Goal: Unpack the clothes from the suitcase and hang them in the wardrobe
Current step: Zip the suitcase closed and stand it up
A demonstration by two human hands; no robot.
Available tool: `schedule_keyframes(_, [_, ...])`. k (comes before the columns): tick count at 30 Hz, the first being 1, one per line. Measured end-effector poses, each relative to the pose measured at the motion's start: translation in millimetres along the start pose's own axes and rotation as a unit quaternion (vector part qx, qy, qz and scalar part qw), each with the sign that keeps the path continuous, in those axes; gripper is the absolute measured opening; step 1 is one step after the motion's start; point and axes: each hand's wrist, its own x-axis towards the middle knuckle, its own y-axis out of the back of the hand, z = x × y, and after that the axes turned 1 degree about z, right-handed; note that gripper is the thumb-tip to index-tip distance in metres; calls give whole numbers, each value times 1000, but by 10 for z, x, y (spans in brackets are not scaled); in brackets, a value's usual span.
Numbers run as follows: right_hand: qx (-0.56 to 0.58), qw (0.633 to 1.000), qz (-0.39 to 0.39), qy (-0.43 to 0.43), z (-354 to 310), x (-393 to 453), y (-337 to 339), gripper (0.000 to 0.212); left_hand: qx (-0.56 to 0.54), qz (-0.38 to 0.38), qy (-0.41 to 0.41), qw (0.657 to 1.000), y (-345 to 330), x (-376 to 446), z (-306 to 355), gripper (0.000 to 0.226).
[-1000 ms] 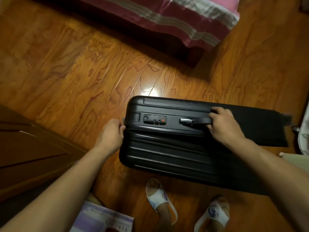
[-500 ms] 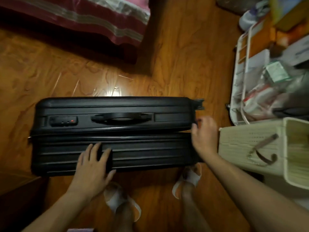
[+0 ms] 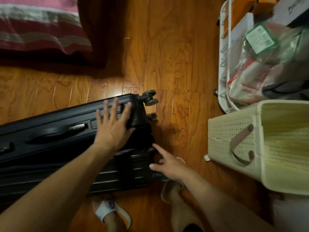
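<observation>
Left hand (image 3: 112,127) flat, fingers spread on black suitcase (image 3: 55,143); right hand (image 3: 168,164) loose at wheel-end seam, nearer; case long axis left-right.

Dim warm indoor light, glare patch on wooden floor (image 3: 115,92), motion blur throughout, wide-angle bending at edges, deep shadow under bed (image 3: 41,30)

left hand (image 3: 113,126): my fingers spread straight, palm pressing flat, arm reaching forward.
right hand (image 3: 168,166): my index finger and thumb point out to the left, other fingers loosely curled, holding nothing.
</observation>
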Motion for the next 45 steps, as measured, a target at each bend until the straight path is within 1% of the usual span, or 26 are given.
schedule_keyframes(2, [-19,1000,19,10,134,42,32,75,17,-54,3,998,104,264,-48,109])
schedule_keyframes(3, [-38,999,29,9,163,71,58,73,23,-73,-8,997,141,327,-48,106])
schedule_keyframes(7, [-24,999,28,8,128,187,47,68,32,-80,-58,995,104,68,72,65])
schedule_keyframes(9, [-11,999,36,13,-10,223,-21,66,36,-71,-81,994,16,-229,81,55])
schedule_keyframes(11, [-14,998,63,2,-85,283,-76,79,0,-72,-83,994,-108,-433,-9,44])
schedule_keyframes(12, [-7,997,78,-16,-86,295,-93,87,-47,-91,-73,992,-121,-499,-41,46])
schedule_keyframes(14, [-11,995,96,-23,-58,284,-130,92,-122,-116,-66,983,-164,-584,-70,68])
schedule_keyframes(16, [-25,995,95,-13,-75,265,-162,85,-95,-140,-62,984,-179,-628,-19,73])
schedule_keyframes(19, [-58,991,113,-40,-131,274,-148,78,-35,-162,-31,986,-180,-673,178,96])
schedule_keyframes(20, [-26,989,131,-67,-123,252,-133,78,-23,-166,-25,986,-189,-662,250,102])
schedule_keyframes(22, [144,968,152,-138,-54,183,-68,71,-4,-172,-13,985,-230,-631,359,104])
schedule_keyframes(24, [350,910,93,-203,46,70,-6,53,-5,-162,3,987,-264,-640,435,96])
schedule_keyframes(25, [416,882,59,-215,67,-2,0,46,-16,-151,10,988,-272,-658,456,89])
schedule_keyframes(26, [448,868,40,-213,90,-59,-11,41,-26,-140,15,990,-275,-671,467,83])
schedule_keyframes(27, [452,867,35,-208,95,-88,-31,38,-28,-133,13,991,-267,-673,474,79])
schedule_keyframes(29, [421,886,49,-189,-38,-141,-91,29,-28,-132,5,991,-223,-704,448,74])
schedule_keyframes(31, [376,912,88,-138,-328,-180,-98,18,-41,-119,-7,992,-131,-763,353,70])
schedule_keyframes(32, [391,908,111,-104,-526,-207,-73,16,-49,-103,-13,993,-56,-809,276,67])
schedule_keyframes(34, [458,879,132,-28,-1127,-333,55,17,-52,-67,-8,996,125,-940,50,57])
schedule_keyframes(35, [449,882,142,8,-1437,-392,144,17,-39,-65,5,997,218,-1018,-99,52])
schedule_keyframes(37, [340,920,187,49,-1931,-533,231,16,-8,-90,69,994,387,-1229,-493,50])
schedule_keyframes(39, [244,942,230,22,-1931,-578,257,19,-13,-129,144,981,516,-1411,-867,53])
schedule_keyframes(40, [212,948,236,-1,-1835,-601,269,22,-28,-134,151,979,512,-1467,-970,57])
schedule_keyframes(41, [177,958,225,-29,-1670,-616,242,27,-44,-131,127,982,468,-1522,-1006,62])
schedule_keyframes(43, [97,975,173,-102,-1253,-617,92,36,-71,-125,32,989,289,-1592,-878,71])
schedule_keyframes(45, [76,974,121,-175,-788,-562,-136,55,-100,-151,-29,983,45,-1646,-614,74])
